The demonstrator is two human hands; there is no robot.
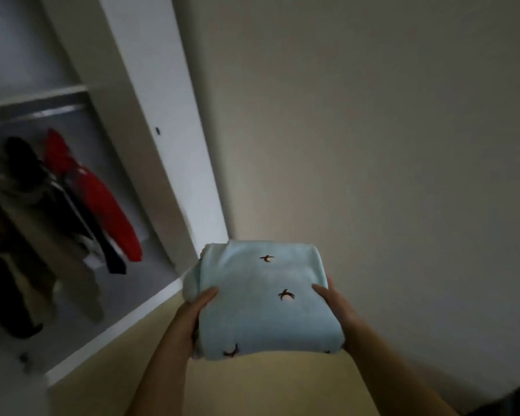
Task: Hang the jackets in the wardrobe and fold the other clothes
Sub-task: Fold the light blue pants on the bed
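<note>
Folded pale-blue garment (261, 298) with small dark bird-like motifs is held in the air, low centre, between both hands, just right of the open wardrobe (150, 115). Left hand (200, 300) grips its left edge and right hand (327, 292) its right edge. On each only the thumb side shows on top; the fingers go under the cloth and are hidden, so I judge them clamped on the bundle from below. In the wardrobe at left, a red jacket (102, 202), a black jacket (27, 163) and a beige one beside it hang from the rail (42, 114) under a shelf (33, 96). Bare wall (373, 145) at right, yellowish floor (267, 385) near. Step in hand, as I read it: hanging looks done for these jackets, this piece is folded, and it is being carried for putting away. Next move calls for keeping the stack level and squeezed from both sides so the folds do not slip, then setting it flat on a shelf or other surface. Writing: none legible. A pale mark on the red jacket is too blurred to read, and the frame is soft throughout.
</note>
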